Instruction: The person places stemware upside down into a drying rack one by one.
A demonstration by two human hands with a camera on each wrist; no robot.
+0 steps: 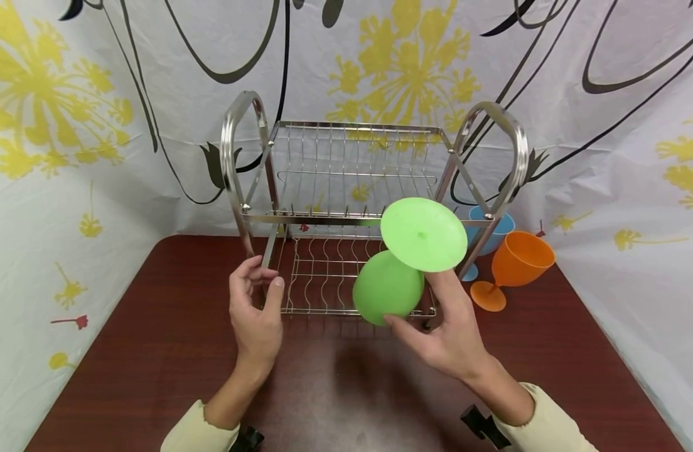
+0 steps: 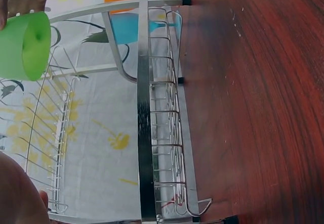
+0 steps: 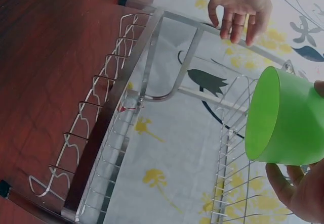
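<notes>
My right hand (image 1: 455,336) holds a green plastic goblet (image 1: 387,290) in front of the right half of a two-tier metal dish rack (image 1: 318,220). Thumb and fingers grip the goblet's bowl, and its round foot points up toward the head camera. In the right wrist view the bowl's open rim (image 3: 262,115) faces down toward the table side. Beside the rack's left front post is my left hand (image 1: 257,323), its fingers loosely bent and holding nothing. That same hand (image 3: 240,11) appears at the top of the right wrist view.
An orange goblet (image 1: 516,260) stands right of the rack, with a blue goblet (image 1: 499,231) partly hidden behind the rack's right post. The rack stands on a dark red-brown wooden table (image 1: 171,351). A white patterned sheet (image 1: 154,201) hangs behind and at both sides.
</notes>
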